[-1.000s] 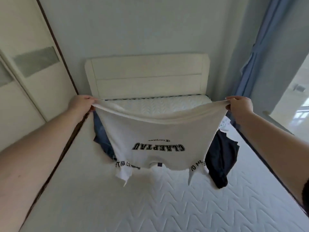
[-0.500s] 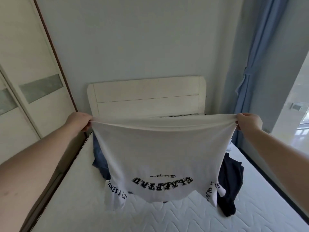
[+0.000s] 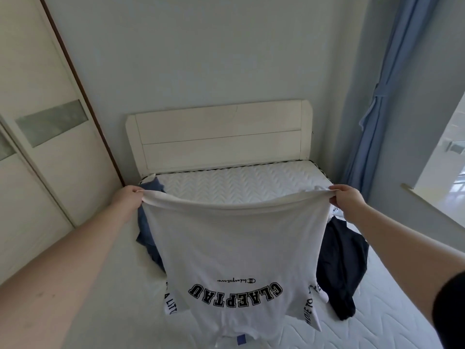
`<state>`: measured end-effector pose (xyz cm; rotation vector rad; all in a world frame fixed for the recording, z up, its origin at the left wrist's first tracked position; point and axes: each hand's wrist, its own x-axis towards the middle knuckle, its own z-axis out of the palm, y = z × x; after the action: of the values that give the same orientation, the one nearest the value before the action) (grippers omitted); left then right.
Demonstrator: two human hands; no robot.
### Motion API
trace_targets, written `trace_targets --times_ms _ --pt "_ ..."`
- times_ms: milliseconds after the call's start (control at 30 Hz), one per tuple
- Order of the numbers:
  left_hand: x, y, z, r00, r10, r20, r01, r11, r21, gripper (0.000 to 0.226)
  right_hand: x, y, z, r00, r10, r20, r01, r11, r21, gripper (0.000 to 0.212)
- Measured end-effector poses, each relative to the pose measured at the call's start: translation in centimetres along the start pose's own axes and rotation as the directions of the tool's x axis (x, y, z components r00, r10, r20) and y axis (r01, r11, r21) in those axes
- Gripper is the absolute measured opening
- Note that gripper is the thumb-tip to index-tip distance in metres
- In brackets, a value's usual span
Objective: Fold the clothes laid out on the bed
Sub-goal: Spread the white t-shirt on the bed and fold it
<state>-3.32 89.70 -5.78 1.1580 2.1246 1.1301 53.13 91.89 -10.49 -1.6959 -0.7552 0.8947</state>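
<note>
A white T-shirt [image 3: 234, 250] with black lettering hangs upside down in front of me, spread wide above the bed [image 3: 246, 185]. My left hand [image 3: 127, 201] grips one corner of its hem and my right hand [image 3: 348, 201] grips the other. The collar end and sleeves touch the mattress near me. Behind the shirt on the left lies a blue garment [image 3: 148, 238], partly hidden. A dark navy garment [image 3: 342, 265] lies crumpled on the right, also partly covered.
A cream headboard [image 3: 219, 134] stands against the far wall. Wardrobe doors [image 3: 37, 137] run close along the bed's left side. A blue curtain [image 3: 377, 96] and a window sill [image 3: 435, 210] are on the right.
Both hands rose and pulled the hem taut, then lowered a little; the hem now sags slightly. The shirt hangs longer and its collar end now reaches the mattress.
</note>
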Motion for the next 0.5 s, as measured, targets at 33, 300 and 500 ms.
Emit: trace_targets --times_ms 33,300,500 --pt "0.2 0.3 0.1 1.0 0.006 -0.003 -0.006 1.0 -0.02 0.021 0.2 -0.2 0.3 1.0 -0.013 0.011 0.013 1.0 0.01 0.036" --pt "1.3 3.2 -0.5 0.996 0.089 0.005 -0.085 0.966 -0.245 0.026 1.8 -2.6 -0.2 0.988 -0.133 0.073 0.116 0.973 0.201 0.037" --pt "-1.6 2.3 -1.4 0.993 0.114 0.036 -0.09 0.91 -0.404 0.026 0.8 -2.2 -1.7 0.98 -0.133 0.151 0.085 0.953 0.289 0.039"
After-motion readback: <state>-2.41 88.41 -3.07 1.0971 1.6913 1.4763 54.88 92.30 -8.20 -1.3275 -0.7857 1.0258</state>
